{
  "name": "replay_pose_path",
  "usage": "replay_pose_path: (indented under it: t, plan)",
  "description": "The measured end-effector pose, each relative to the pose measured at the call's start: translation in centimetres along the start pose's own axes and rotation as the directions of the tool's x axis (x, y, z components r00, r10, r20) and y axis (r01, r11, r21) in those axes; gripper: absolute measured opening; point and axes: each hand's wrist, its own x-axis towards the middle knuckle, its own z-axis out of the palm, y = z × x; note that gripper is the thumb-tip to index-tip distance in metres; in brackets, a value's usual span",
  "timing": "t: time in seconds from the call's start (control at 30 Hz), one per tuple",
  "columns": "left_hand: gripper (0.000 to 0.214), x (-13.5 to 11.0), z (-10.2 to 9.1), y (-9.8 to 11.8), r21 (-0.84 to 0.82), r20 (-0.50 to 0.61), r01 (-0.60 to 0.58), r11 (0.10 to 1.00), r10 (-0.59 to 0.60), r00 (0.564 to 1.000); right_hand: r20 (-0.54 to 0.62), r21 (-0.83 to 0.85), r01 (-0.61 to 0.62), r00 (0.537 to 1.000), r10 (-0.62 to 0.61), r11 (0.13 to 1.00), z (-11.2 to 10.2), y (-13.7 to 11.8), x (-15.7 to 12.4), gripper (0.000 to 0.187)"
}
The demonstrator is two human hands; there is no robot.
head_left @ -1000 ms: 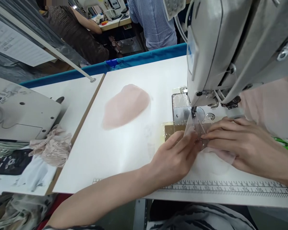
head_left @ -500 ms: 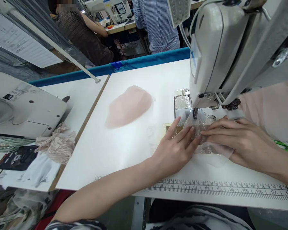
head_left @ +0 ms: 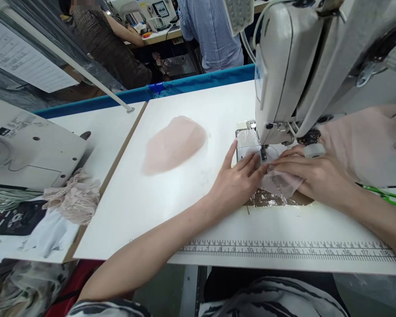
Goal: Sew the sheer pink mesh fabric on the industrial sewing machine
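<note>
My left hand (head_left: pixel 234 182) lies palm down at the sewing machine's needle plate (head_left: pixel 246 143), one finger spread away and the other fingertips pressing on a small piece of sheer pale fabric (head_left: pixel 284 181). My right hand (head_left: pixel 320 174) holds the right side of that fabric, its fingers close together; its thumb is mostly hidden. The fingertips of both hands nearly meet just in front of the presser foot (head_left: pixel 263 152). The fabric runs up to the foot, under the head of the sewing machine (head_left: pixel 280 70).
A sheer pink fabric piece (head_left: pixel 174 145) lies flat on the white table (head_left: pixel 125 215). More pink fabric (head_left: pixel 359 149) and green-handled scissors (head_left: pixel 387 196) are at the right. A printed ruler (head_left: pixel 284 251) follows the front edge. Another machine (head_left: pixel 29 145) stands left; two people sit beyond the table.
Both hands have moved slightly forward toward the presser foot with the sheer fabric. Brown, shiny tape on the table now shows in front of them. The whole view has shifted a little.
</note>
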Motion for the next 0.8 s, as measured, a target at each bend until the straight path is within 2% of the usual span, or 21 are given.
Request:
replay_pose_path:
  t: [0.17,0.27,0.37,0.47,0.53,0.63,0.8]
  plan:
    - [0.031,0.1,-0.1,0.1,0.029,-0.084,0.026,0.999,-0.023,0.996,-0.048,-0.114,0.051,0.997,-0.057,0.992,-0.1,-0.4,0.2,0.023]
    - [0.024,0.2,-0.6,0.3,0.007,-0.116,0.043,0.999,-0.042,0.992,-0.017,-0.081,0.072,0.997,-0.074,0.994,-0.5,-0.9,0.0,0.021]
    - [0.022,0.6,-1.5,0.1,-0.192,-0.009,0.105,0.976,-0.109,0.994,-0.004,0.047,0.021,1.000,-0.020,0.999,-1.0,-1.0,-0.1,0.024]
    - [0.024,1.7,-2.6,-0.8,-0.376,0.120,0.237,0.896,-0.207,0.971,-0.059,0.135,-0.088,0.994,0.097,0.987,-1.3,-0.8,0.2,0.025]
    - [0.025,2.7,-3.2,-1.4,-0.445,0.164,0.285,0.849,-0.236,0.958,-0.115,0.137,-0.136,0.982,0.152,0.981,-1.4,-0.7,0.5,0.032]
    - [0.027,3.8,-3.4,-2.2,-0.524,0.215,0.290,0.801,-0.205,0.955,-0.143,0.123,-0.177,0.971,0.194,0.976,-1.5,-0.6,0.9,0.040]
    - [0.024,4.1,-3.0,-2.7,-0.587,0.249,0.286,0.757,-0.168,0.954,-0.155,0.096,-0.169,0.971,0.183,0.981,-1.4,-0.6,1.1,0.034]
